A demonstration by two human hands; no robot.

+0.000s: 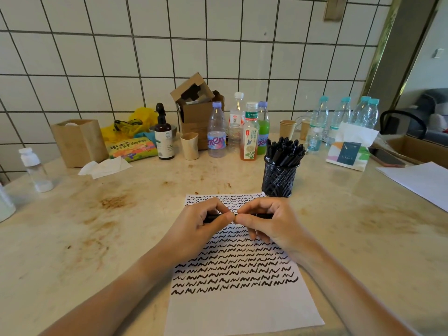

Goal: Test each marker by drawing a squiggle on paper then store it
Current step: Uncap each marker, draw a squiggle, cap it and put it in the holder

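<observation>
Both hands pinch one marker, held level over the paper.

The marker (238, 216) lies left-to-right between the left hand (206, 220) and right hand (263, 220), thumbs meeting mid-barrel, above the squiggled paper (242, 309). The mesh holder (280, 178) stands just beyond the paper's far right corner, nearer the right hand, with open surface (97, 238) around.

White tiled wall (145, 57) with dark grout, stained beige marble table (97, 226), daylit doorway (426, 81)

Bottles (216, 132), a cardboard box (194, 110) and tissues (349, 151) line the wall.
</observation>
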